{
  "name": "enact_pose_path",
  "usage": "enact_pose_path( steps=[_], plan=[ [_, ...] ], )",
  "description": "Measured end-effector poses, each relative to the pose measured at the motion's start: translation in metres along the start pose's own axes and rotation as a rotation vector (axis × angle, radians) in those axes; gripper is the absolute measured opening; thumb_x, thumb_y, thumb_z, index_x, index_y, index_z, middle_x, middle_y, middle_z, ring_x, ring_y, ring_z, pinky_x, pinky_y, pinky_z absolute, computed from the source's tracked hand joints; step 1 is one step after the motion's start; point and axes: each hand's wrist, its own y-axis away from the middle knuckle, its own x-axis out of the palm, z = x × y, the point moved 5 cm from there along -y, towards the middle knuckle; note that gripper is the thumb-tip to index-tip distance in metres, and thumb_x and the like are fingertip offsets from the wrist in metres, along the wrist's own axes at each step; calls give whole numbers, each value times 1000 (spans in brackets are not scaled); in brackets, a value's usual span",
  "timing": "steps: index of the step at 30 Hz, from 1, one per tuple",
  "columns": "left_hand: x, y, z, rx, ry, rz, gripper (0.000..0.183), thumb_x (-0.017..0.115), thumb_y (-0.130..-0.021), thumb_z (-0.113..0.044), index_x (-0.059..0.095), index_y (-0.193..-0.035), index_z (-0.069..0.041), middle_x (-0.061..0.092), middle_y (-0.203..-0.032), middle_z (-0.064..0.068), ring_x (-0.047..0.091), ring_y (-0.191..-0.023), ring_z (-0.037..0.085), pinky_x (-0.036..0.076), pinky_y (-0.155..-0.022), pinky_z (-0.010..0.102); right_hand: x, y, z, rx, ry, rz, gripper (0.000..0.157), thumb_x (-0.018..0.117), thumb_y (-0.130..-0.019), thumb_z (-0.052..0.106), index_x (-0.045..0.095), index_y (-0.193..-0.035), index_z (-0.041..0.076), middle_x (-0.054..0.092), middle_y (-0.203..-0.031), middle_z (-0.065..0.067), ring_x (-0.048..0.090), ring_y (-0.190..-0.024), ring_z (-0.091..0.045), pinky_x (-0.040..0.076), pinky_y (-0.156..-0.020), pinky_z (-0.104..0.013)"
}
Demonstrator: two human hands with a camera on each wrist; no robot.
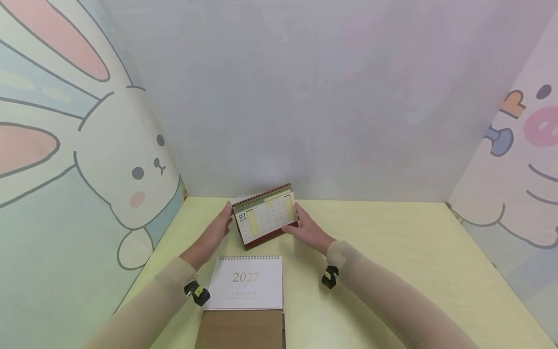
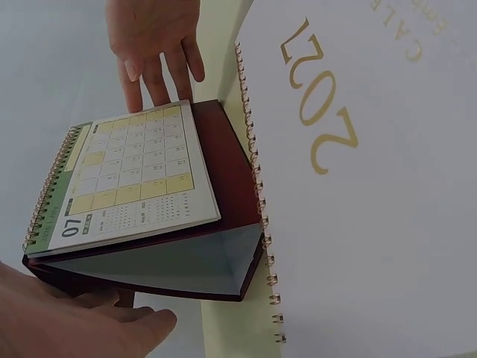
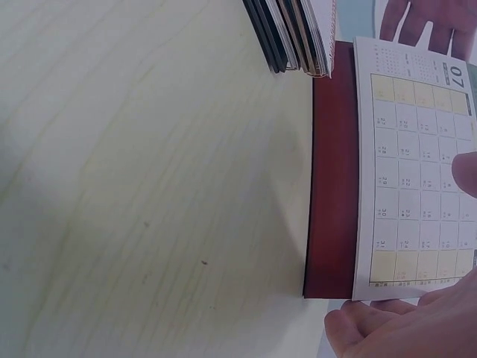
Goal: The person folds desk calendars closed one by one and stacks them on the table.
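Note:
A dark red desk calendar (image 1: pixel 268 218) with a green-topped "07" page stands as a tent near the back wall, turned at an angle. My left hand (image 1: pixel 220 225) is at its left end, with the fingers extended along its side in the left wrist view. At the other end is my right hand (image 1: pixel 309 230), its fingers (image 2: pixel 155 78) straight beside the calendar's edge. The right thumb (image 3: pixel 466 173) lies over the front of the page in the right wrist view; whether it presses there I cannot tell. Neither hand visibly curls around the calendar.
In front of the red calendar lies a white spiral-bound "2027" calendar (image 1: pixel 246 286), with a brown panel (image 1: pixel 241 329) nearer me. The right wrist view shows a stack of bound edges (image 3: pixel 294 37). Pale wood tabletop (image 1: pixel 392 257) extends right; walls (image 1: pixel 314 97) enclose the back and sides.

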Motion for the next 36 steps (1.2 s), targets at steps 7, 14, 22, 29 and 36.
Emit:
enact_pose_path(
  steps=[7, 14, 22, 29, 36],
  plan=[
    [-2, -3, -4, 73, 27, 7, 73, 12, -125, -68, 2, -192, -40, -3, -203, -3, 1, -190, 40, 21, -150, 68, -1, 0, 0, -28, -3, -12, 99, 70, -119, 23, 4, -192, 13, 14, -201, -16, 17, -186, -47, 24, -149, -73],
    [-7, 1, -4, 112, -1, -15, 70, 12, -126, -66, 1, -191, -42, -1, -203, -2, 1, -189, 44, 27, -147, 73, 6, -3, 1, -42, -28, 1, 100, 72, -117, 19, 7, -192, 15, 23, -199, -14, 24, -185, -44, 28, -148, -70],
    [-2, -3, -7, 166, 11, -5, 69, 14, -127, -64, -3, -191, -44, -1, -203, -2, 0, -189, 45, 28, -144, 78, 3, -1, -4, -31, -23, -26, 102, 73, -115, 19, 6, -192, 13, 18, -200, -14, 22, -186, -44, 26, -149, -70],
    [3, 1, -10, 235, 1, -34, 68, 15, -128, -59, -4, -191, -42, 3, -203, 0, 1, -190, 42, 29, -141, 83, 4, 2, -3, -51, -32, -13, 99, 71, -115, 16, 8, -192, 16, 26, -198, -14, 30, -183, -44, 29, -148, -71],
    [5, 4, -16, 296, -2, -45, 69, 15, -128, -53, -9, -191, -36, -2, -203, 0, -3, -190, 41, 25, -141, 86, 3, 3, -2, -49, -33, -16, 100, 72, -115, 16, 7, -192, 14, 26, -198, -16, 29, -183, -45, 29, -148, -71]
  ],
)
